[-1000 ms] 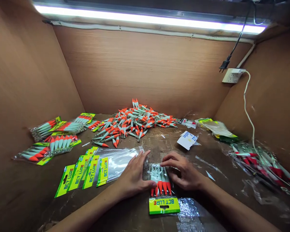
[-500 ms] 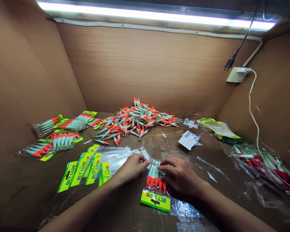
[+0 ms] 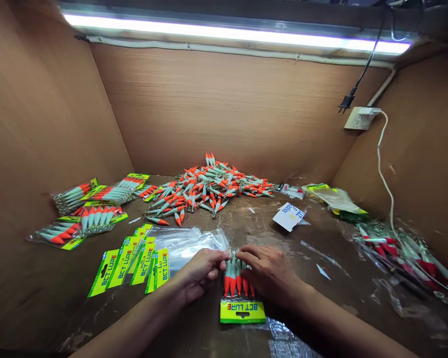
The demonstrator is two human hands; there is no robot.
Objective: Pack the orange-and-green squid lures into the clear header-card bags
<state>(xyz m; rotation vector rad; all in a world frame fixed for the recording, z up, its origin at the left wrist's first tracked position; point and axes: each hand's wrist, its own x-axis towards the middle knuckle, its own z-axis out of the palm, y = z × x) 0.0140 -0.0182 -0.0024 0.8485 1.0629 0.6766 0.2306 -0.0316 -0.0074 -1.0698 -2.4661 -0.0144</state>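
Observation:
A clear bag of fishing lures point(image 3: 231, 283) lies in front of me, its yellow-green BCT LURE header card point(image 3: 242, 312) towards me and upside down. Several lures inside are pale with orange-red ends. My left hand point(image 3: 203, 271) pinches the bag's far left corner between thumb and forefinger. From the right, my right hand point(image 3: 269, 271) grips the far edge, its fingers curved over the lures and its thumb hidden. Left of my left hand are flat clear bags point(image 3: 186, 246) with several header cards point(image 3: 134, 258) fanned out.
A heap of loose lures point(image 3: 209, 186) sits against the back wall. Filled packs point(image 3: 97, 216) are stacked at the left. Towards the right are a white paper note point(image 3: 288, 217), yellow-green packaging point(image 3: 336, 199), red-and-pale lures point(image 3: 406, 253) and a hanging white cable point(image 3: 384, 174).
The bag has turned a little and now lies straighter. Both hands have come closer together at its far edge, the right one shifting left over the lures.

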